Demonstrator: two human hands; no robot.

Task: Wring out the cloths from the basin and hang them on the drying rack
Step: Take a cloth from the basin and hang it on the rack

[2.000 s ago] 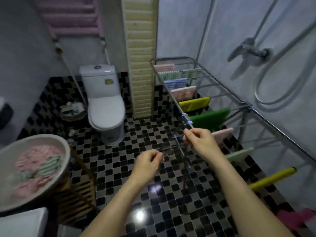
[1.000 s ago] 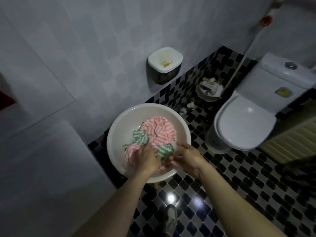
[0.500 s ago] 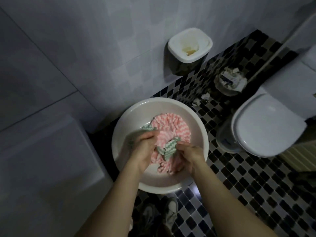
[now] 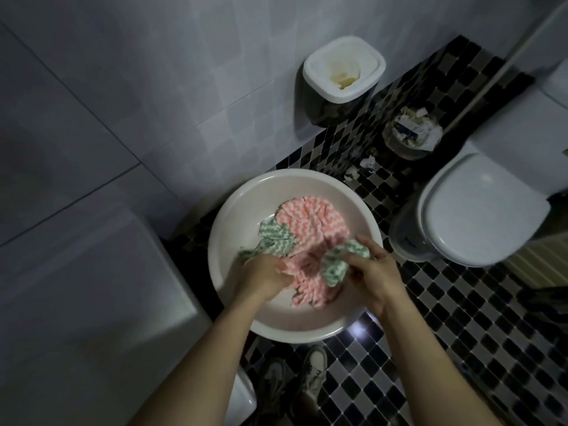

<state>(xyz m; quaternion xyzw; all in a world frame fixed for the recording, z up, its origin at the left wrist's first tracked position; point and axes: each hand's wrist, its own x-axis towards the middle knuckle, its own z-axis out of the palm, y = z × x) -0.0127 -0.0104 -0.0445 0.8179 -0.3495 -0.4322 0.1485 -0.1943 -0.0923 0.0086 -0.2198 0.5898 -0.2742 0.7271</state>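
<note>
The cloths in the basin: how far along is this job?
Done: cannot tell; the drying rack is out of view. In hand: left hand and right hand grip the green cloth in the basin. Left: wringing it and the pink cloth, then hanging both.

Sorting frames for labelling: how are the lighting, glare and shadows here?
Head view: dim overall, though basin, pink cloth and green cloth stay readable; a glare spot on the floor tiles by the basin's near rim; a shadow darkens the pink cloth between left hand and right hand.
</note>
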